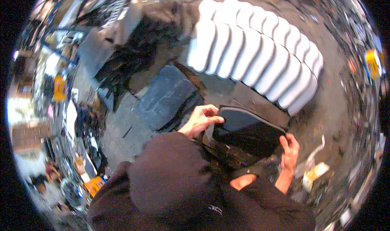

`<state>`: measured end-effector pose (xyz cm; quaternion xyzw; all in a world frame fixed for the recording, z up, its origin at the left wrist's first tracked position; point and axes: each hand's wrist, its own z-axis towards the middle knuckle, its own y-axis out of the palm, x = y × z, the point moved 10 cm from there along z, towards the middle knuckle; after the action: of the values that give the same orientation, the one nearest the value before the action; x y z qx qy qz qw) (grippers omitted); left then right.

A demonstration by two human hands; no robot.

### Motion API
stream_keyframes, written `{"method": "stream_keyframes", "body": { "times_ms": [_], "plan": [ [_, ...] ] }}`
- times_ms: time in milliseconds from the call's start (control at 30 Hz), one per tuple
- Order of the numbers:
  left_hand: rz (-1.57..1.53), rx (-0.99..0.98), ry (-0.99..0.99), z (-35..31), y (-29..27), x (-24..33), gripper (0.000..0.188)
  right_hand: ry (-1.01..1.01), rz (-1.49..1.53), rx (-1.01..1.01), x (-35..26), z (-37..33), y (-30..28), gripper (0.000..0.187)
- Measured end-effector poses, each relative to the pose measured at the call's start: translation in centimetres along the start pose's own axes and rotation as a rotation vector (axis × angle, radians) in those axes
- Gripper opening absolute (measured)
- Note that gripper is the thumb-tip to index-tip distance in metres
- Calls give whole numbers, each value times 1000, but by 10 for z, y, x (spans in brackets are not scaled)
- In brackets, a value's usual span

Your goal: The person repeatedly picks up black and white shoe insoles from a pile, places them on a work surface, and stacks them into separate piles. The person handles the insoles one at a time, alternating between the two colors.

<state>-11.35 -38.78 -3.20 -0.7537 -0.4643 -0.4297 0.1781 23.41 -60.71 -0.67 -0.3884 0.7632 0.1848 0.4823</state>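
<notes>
A black, flexible panel with a curved, pale grey edge (252,134) is stretched between my two hands in front of my body. My left hand (200,119) pinches its upper left corner between thumb and fingers. At the opposite corner, lower and to the right, my right hand (289,150) grips the edge. Just left of my left hand lies a flat dark blue-grey piece (168,93). Beyond the panel, two rows of white, curved pads with dark edges (245,52) stand packed side by side. What the panel is made of, I cannot tell.
A heap of black strips or scraps (132,64) lies at the far left. A crumpled yellow and white packet (316,175) is on the right, past my right hand. Yellow items stand at the right rim (373,63) and left rim (60,88). Clutter there is blurred.
</notes>
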Motion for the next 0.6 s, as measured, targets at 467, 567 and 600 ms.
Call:
{"method": "stream_keyframes", "body": {
  "times_ms": [467,567,600],
  "plan": [
    [910,1405,1401,-111,-259,344,20,-126,49,-163,-19,1,61,26],
    [1000,1311,1139,-48,-309,328,24,-48,115,-180,1,-1,61,25],
    [779,1226,1039,-29,-324,298,22,-51,118,-187,3,-2,59,24]
  ]
}}
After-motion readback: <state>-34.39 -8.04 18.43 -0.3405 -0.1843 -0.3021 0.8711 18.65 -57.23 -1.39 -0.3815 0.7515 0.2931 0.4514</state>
